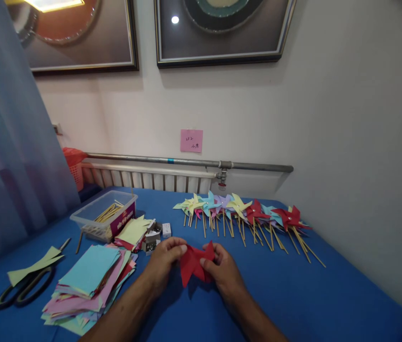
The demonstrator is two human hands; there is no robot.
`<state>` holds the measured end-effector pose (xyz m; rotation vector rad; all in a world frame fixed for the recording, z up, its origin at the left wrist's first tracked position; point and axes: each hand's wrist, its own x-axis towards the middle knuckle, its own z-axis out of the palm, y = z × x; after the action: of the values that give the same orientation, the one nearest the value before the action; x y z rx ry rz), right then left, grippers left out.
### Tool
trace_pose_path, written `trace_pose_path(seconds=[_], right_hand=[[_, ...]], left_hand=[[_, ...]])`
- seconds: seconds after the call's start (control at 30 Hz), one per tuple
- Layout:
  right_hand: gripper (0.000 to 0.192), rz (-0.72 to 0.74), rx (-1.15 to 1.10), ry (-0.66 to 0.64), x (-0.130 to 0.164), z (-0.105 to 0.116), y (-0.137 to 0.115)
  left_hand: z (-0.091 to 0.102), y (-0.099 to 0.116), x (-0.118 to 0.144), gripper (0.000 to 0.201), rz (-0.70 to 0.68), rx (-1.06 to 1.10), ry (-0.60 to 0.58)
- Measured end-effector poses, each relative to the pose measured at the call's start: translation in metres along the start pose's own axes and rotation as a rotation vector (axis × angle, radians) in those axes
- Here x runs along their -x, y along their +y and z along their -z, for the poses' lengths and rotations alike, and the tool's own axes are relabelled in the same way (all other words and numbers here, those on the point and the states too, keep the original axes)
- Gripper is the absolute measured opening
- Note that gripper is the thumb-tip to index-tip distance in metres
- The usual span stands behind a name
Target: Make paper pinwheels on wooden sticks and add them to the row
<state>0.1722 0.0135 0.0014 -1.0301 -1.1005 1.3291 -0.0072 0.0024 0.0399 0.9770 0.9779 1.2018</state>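
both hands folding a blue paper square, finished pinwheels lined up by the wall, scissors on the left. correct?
Not quite: the paper held between the left hand and right hand is red, not blue, as the head view shows. The finished pinwheels do line up by the wall, and the scissors lie on the left.

Setting: room in a home or small craft workspace. Evidence: radiator (144, 179) under pipe at 12 o'clock, framed pictures (218, 31) on wall, curtain (8, 142) at 9 o'clock, blue-covered table (329, 299) holding a row of finished pinwheels (244, 211).
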Motion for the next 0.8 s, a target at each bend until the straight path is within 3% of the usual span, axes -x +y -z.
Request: trace_pose_path(seconds=[0.13, 0.27, 0.43, 0.6, 0.8], right_hand=[[0.047, 0.025, -0.091, 0.119, 0.002, -0.003, 0.004], [0.046, 0.012, -0.107, 0.167, 0.007, -0.01, 0.007], [0.045, 0.01, -0.13, 0.21, 0.01, -0.015, 0.008], [0.039, 0.003, -0.127, 0.247, 0.008, -0.013, 0.014], [0.036, 0.005, -0.114, 0.223, 0.006, -0.009, 0.021]], left_hand=[[-0.007, -0.013, -0.001, 0.046, 0.05, 0.115, -0.015], [-0.017, -0.033, -0.005, 0.042, -0.051, 0.12, 0.024], [-0.017, -0.032, -0.007, 0.041, -0.005, 0.109, 0.111], [-0.008, -0.024, -0.009, 0.033, -0.116, -0.077, 0.259], [-0.007, -0.023, -0.006, 0.023, -0.289, -0.356, 0.254]])
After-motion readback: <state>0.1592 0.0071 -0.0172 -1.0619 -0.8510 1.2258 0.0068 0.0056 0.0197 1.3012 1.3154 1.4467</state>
